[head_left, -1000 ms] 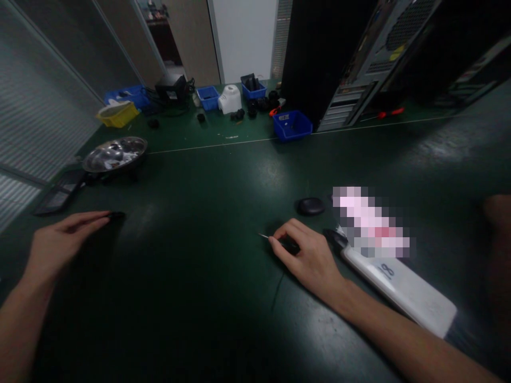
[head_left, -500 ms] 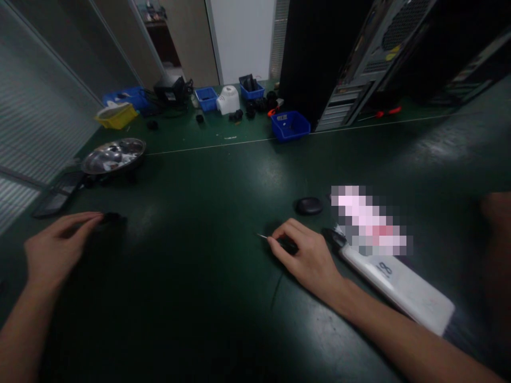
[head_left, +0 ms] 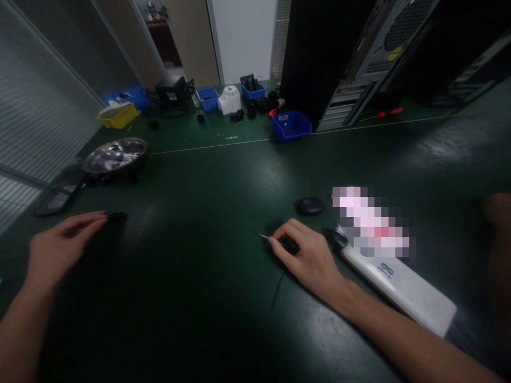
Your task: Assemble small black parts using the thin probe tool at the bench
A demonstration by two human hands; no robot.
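Note:
At the left, my left hand (head_left: 62,244) pinches a small dark object (head_left: 117,217) between thumb and fingertips, just over the table. The object's kind cannot be made out in the dim light. My right hand (head_left: 305,252) rests on the table near the middle, closed round a slim tool (head_left: 262,235) whose thin metal tip points left. Most of its dark handle is hidden in the fingers. Behind the right hand lies a black computer mouse (head_left: 310,206). A white elongated box (head_left: 411,290) marked 18 lies beside my right forearm, its dark end close to the hand.
The dark green table (head_left: 207,213) stretches between the hands. A metal bowl (head_left: 115,155) with bits inside stands at the left. Toward the back are a blue bin (head_left: 291,126), a yellow bin (head_left: 117,116) and a computer tower (head_left: 319,58). Part of another person (head_left: 499,213) shows at the right edge.
My left hand has shifted slightly to the right with the small dark object. My right hand stays almost still with the tool. The whole view has drifted a little.

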